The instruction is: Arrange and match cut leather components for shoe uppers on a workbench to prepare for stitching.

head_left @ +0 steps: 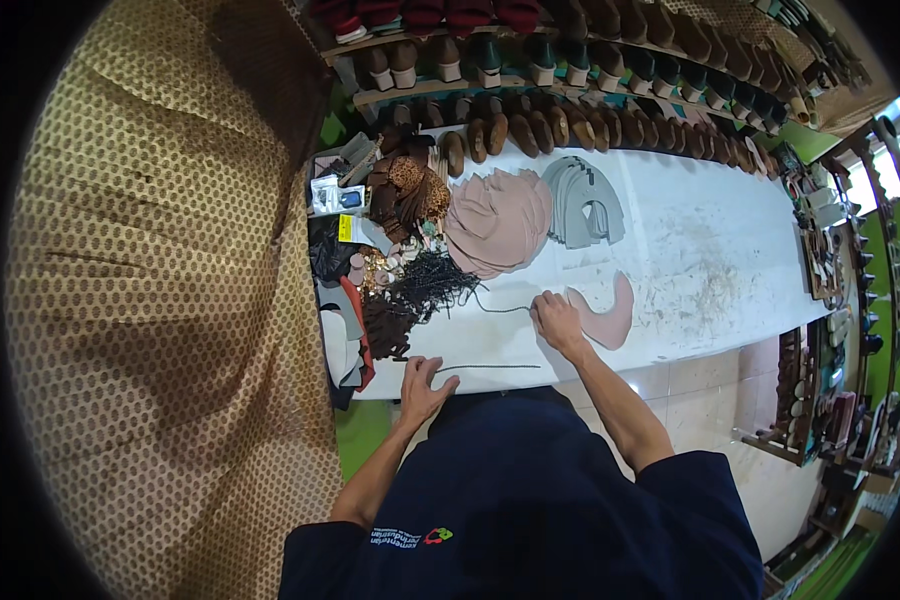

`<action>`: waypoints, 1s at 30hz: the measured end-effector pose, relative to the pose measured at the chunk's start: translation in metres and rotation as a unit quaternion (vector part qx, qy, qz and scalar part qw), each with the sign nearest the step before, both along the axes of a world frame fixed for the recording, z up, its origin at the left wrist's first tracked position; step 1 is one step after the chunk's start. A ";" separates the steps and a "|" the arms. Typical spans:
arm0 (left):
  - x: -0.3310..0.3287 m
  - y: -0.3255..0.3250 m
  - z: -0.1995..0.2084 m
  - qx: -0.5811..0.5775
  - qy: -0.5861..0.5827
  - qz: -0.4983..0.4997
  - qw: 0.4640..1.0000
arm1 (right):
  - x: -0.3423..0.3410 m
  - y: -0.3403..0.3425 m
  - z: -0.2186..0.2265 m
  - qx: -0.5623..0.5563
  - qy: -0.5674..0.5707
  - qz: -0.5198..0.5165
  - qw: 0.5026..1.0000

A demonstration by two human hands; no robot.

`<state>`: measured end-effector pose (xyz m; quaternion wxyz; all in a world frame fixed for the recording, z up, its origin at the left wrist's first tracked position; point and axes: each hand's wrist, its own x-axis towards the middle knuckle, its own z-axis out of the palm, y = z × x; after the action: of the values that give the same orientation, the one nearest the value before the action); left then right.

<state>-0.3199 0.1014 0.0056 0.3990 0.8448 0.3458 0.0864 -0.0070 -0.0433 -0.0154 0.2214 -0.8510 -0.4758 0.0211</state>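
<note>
On white table: thin dark cord, lying nearly straight.

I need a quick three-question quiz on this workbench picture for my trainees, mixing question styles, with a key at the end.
1. True or false: the grey stack lies to the right of the pink stack.

2. Multiple choice: what colour is the curved piece lying apart from the stacks?
A) green
B) pink
C) yellow

3. Fill in the blank: a dark strand runs from the tangled pile to the fingertips of the person's ____ hand.

Key:
1. True.
2. B, pink.
3. Right: the strand reaches the right hand.
</note>
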 end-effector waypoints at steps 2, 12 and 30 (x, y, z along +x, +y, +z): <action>0.010 0.000 0.000 0.060 0.005 0.026 0.998 | 0.003 0.003 0.014 -0.051 0.112 0.074 0.990; 0.166 0.036 0.072 -0.150 -0.144 -0.133 0.969 | 0.029 0.054 0.148 0.047 0.257 0.180 0.948; 0.048 0.063 0.032 -0.183 0.001 -0.093 0.979 | 0.029 -0.061 0.077 0.007 0.372 0.055 0.927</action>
<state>-0.2715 0.1646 0.0380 0.5526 0.7863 0.2759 -0.0166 0.0224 -0.1047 0.0612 0.3866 -0.7530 -0.4055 0.3450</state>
